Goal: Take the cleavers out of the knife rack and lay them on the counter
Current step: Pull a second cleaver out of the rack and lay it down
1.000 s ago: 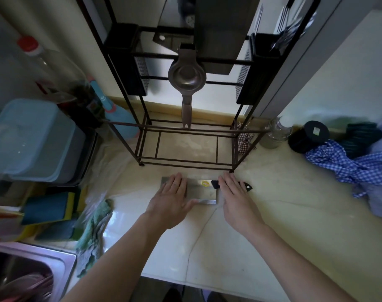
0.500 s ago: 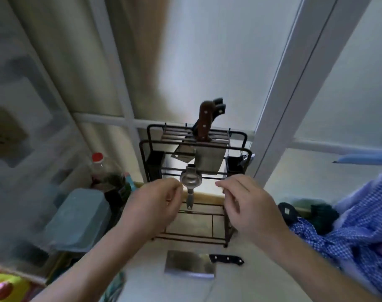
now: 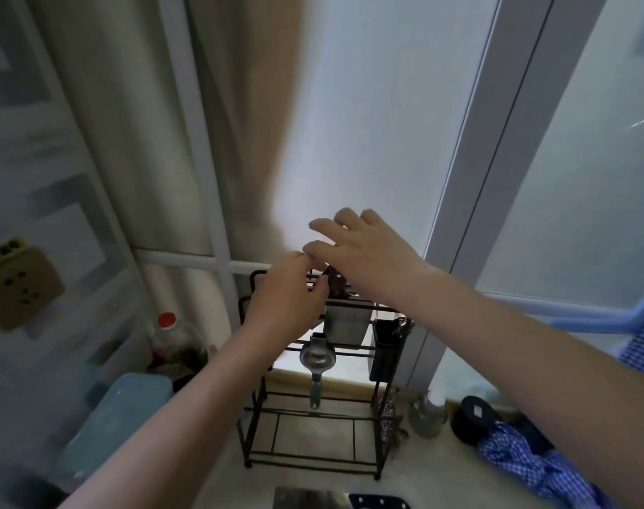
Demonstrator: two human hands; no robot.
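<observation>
Both hands are up at the rack (image 3: 313, 383) top now, off the first cleaver (image 3: 309, 497) lying bottom centre on the counter (image 3: 221, 475). Left hand (image 3: 287, 299) is loosely curled, empty; right hand (image 3: 361, 251) spread open over the second cleaver (image 3: 344, 317), mid-frame in its slot, so that one's next

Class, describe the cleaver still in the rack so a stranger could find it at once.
Start at the black wire knife rack standing on the pale counter below the window. Under its top rail hangs a broad rectangular steel cleaver blade, with a dark wooden handle above. The round metal squeezer hangs lower.
</observation>
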